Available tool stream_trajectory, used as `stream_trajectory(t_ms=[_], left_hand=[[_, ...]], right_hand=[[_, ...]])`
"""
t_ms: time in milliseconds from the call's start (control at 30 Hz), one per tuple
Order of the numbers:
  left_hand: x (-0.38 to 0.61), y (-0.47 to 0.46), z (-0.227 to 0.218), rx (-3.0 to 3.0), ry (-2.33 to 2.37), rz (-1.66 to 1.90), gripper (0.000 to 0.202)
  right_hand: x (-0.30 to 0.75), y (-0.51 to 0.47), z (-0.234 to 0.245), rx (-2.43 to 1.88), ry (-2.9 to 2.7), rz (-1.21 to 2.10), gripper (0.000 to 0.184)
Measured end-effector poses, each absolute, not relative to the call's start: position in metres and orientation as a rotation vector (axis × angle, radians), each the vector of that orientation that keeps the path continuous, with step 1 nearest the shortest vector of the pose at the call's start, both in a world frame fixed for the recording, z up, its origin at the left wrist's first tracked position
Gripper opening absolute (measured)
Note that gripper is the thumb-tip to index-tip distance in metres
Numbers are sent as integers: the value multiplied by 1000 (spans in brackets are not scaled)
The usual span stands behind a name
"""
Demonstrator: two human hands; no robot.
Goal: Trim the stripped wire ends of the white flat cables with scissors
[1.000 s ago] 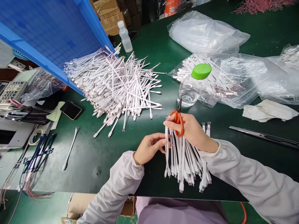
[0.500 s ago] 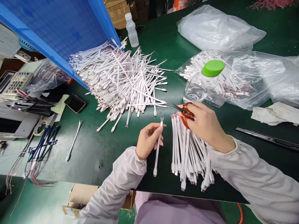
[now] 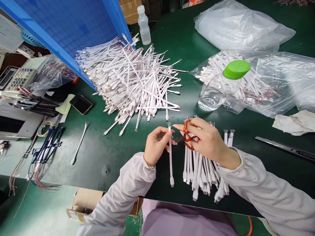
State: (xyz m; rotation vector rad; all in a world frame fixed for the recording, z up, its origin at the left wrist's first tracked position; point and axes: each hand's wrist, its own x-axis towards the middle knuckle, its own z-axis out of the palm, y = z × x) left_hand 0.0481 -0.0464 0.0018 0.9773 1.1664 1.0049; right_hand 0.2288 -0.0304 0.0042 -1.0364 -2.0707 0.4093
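Observation:
Between thumb and fingers, my left hand (image 3: 158,144) pinches a short flat white cable (image 3: 170,160). Its frayed thin wires point up and its plug hangs down. My right hand (image 3: 209,141) is closed on orange-handled scissors (image 3: 189,139), whose dark blades point left at the fingers of my left hand. The right index finger stretches toward the wire ends. Under the right hand lies a row of similar white cables (image 3: 197,170), wires away from me and plugs near the table edge. A large heap of white cables (image 3: 133,82) spills from a tilted blue bin (image 3: 83,29).
Behind my right hand stand a clear bottle with a green cap (image 3: 236,69) and plastic bags (image 3: 243,26). A box cutter (image 3: 283,146) and white cloth (image 3: 294,123) lie at right. A phone (image 3: 81,104) and a single cable (image 3: 79,144) lie at left.
My right hand has moved left and slightly down, bringing the scissors next to the left hand. The cable in my left hand now hangs more upright. The view has shifted slightly.

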Motion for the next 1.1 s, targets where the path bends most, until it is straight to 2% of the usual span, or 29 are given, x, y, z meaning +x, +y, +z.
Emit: stream_trajectory(t_ms=[67,133,267,333,433,700,833,900,1000,1100], left_hand=[[47,-46,1,999,1161,1032,29],[46,-45,1,1040,1168,1062,32],[44,-44,-1,1094,1201,1101,35],[44,-44,-1,1099,1209,1108,34],[43,-44,-2,1110,1209,1105,33],[43,-45,0,1113,1197,1094,32],[46,-48,1,1135,1240,1073,31],[47,-49,0,1150,1224,1044,34],[45,-39,-1,1167,1144,956,36],[34,-8,2,1351,1237,955,27]], right_hand=[[226,-33,10,-1118,-1984,631,19],[221,-38,19,-1186,-1819,1070,17],[210,-49,33,-1131,-1355,1922,31],[205,-53,33,-1043,-1200,2121,32],[202,-56,27,-951,-1112,2238,29],[199,-57,24,-981,-1098,2210,32],[199,-58,24,-1065,-1146,2095,33],[200,-58,24,-1153,-1245,1892,31],[201,-59,22,-1237,-1570,1334,20],[201,-60,12,-1056,-1938,956,7]])
